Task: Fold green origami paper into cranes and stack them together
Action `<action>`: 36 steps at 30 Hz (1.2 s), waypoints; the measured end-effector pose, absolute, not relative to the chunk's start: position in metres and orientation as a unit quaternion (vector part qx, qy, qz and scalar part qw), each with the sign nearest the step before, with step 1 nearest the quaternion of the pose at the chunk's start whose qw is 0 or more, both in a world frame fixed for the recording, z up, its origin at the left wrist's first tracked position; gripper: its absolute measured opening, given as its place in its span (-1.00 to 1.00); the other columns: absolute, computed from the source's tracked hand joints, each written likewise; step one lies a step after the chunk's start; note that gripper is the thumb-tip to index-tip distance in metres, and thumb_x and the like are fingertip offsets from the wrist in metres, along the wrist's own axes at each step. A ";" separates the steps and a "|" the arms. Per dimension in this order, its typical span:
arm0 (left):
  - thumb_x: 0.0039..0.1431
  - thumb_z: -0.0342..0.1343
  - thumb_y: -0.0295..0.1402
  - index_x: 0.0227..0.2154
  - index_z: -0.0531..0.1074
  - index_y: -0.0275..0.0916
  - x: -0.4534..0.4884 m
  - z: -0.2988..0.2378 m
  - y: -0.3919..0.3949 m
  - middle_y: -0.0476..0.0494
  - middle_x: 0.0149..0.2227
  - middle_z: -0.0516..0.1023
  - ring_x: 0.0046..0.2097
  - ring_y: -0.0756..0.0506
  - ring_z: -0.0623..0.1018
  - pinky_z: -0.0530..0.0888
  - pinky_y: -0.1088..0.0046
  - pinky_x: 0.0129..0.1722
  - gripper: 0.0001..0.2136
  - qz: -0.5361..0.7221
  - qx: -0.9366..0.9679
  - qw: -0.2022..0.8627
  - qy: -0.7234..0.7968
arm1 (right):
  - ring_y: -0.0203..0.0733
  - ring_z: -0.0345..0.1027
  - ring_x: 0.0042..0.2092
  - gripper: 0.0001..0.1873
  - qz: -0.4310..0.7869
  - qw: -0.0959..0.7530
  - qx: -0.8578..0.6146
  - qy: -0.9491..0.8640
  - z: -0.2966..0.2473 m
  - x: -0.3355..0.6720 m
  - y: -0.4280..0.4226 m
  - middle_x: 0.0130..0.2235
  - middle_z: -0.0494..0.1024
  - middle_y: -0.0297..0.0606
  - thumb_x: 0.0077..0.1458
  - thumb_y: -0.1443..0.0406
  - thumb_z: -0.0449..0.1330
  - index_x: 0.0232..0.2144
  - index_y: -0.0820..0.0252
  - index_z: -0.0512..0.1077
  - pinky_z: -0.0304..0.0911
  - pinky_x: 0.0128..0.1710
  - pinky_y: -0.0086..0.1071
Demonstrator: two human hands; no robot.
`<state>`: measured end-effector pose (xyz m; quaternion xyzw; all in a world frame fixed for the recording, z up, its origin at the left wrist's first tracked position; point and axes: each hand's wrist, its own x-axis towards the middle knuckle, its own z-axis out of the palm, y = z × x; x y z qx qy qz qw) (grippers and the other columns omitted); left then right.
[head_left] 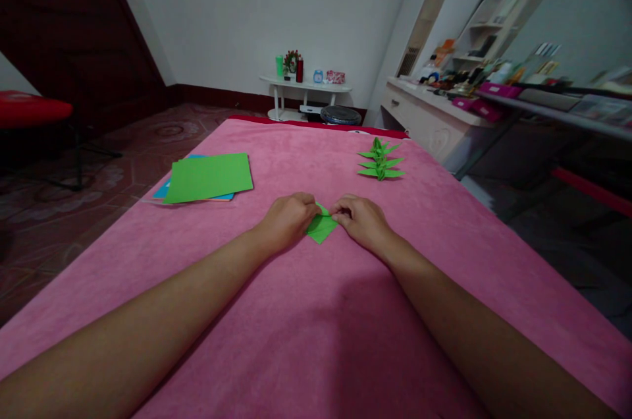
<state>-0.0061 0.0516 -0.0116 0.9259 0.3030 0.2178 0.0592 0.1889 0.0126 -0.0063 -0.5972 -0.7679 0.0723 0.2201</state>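
A small folded piece of green paper lies on the pink cloth, one corner pointing toward me. My left hand is closed on its left side, the fingertips at the upper left edge. On the opposite side my right hand pinches the paper's right corner between thumb and forefinger. A crease or fold line runs across the paper between the two hands. Beyond my right hand stand several folded green paper cranes in a row, with pointed wings spread sideways.
Green sheets rest on blue ones at the left of the pink-covered table. Farther back is a white side table with bottles and flowers. A cluttered dresser stands right; a red stool is left.
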 end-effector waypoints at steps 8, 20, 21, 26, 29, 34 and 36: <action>0.22 -0.08 -0.42 -0.25 0.51 -0.17 -0.006 -0.015 0.052 -0.10 -0.35 0.51 -0.28 -0.07 0.49 0.31 0.45 -0.39 -0.76 0.211 0.924 0.000 0.320 | -0.29 0.35 -0.35 -0.89 0.087 0.220 -0.596 -0.767 -0.007 0.190 0.015 -0.33 0.53 -0.35 -0.01 0.38 0.21 -0.38 0.11 0.51 0.13 -0.39 -0.46; 0.19 -0.04 -0.44 -0.29 0.51 -0.15 -0.006 -0.015 0.050 -0.09 -0.38 0.49 -0.31 -0.07 0.48 0.26 0.45 -0.43 -0.79 0.213 0.923 -0.008 0.319 | -0.26 0.35 -0.26 -0.91 -0.009 0.189 -0.583 -0.790 -0.008 0.184 0.004 -0.31 0.49 -0.34 0.07 0.40 0.14 -0.38 0.14 0.44 0.08 -0.34 -0.43; 0.18 -0.04 -0.44 -0.29 0.51 -0.16 -0.006 -0.014 0.049 -0.09 -0.38 0.49 -0.31 -0.07 0.47 0.25 0.45 -0.44 -0.79 0.209 0.925 -0.010 0.318 | -0.26 0.35 -0.25 -0.91 -0.013 0.186 -0.579 -0.794 -0.007 0.184 0.004 -0.31 0.49 -0.33 0.08 0.39 0.14 -0.38 0.13 0.44 0.08 -0.34 -0.43; 0.16 -0.02 -0.46 -0.30 0.52 -0.17 -0.007 -0.013 0.049 -0.10 -0.39 0.48 -0.30 -0.08 0.46 0.22 0.45 -0.45 -0.79 0.198 0.930 -0.018 0.309 | -0.24 0.33 -0.23 -0.89 -0.034 0.169 -0.566 -0.806 -0.004 0.182 0.002 -0.31 0.48 -0.31 0.11 0.39 0.12 -0.37 0.13 0.45 0.07 -0.33 -0.42; 0.14 -0.01 -0.47 -0.31 0.52 -0.17 -0.008 -0.013 0.050 -0.10 -0.38 0.48 -0.29 -0.08 0.46 0.23 0.44 -0.43 -0.79 0.193 0.934 -0.024 0.301 | -0.23 0.32 -0.23 -0.87 -0.043 0.155 -0.562 -0.811 -0.002 0.181 0.001 -0.33 0.47 -0.29 0.11 0.40 0.12 -0.38 0.15 0.47 0.08 -0.33 -0.41; 0.09 0.03 -0.48 -0.32 0.51 -0.17 -0.006 -0.015 0.051 -0.09 -0.39 0.47 -0.29 -0.09 0.45 0.23 0.43 -0.43 -0.82 0.185 0.936 -0.032 0.298 | -0.20 0.30 -0.21 -0.80 -0.052 0.139 -0.548 -0.824 0.000 0.184 -0.002 -0.31 0.46 -0.25 0.11 0.44 0.09 -0.34 0.14 0.51 0.10 -0.30 -0.39; 0.08 0.03 -0.49 -0.33 0.50 -0.17 -0.006 -0.014 0.050 -0.08 -0.39 0.46 -0.29 -0.08 0.45 0.22 0.44 -0.44 -0.82 0.184 0.936 -0.035 0.298 | -0.18 0.28 -0.21 -0.79 -0.059 0.136 -0.539 -0.829 -0.001 0.186 -0.004 -0.31 0.45 -0.24 0.11 0.44 0.09 -0.35 0.14 0.51 0.11 -0.29 -0.38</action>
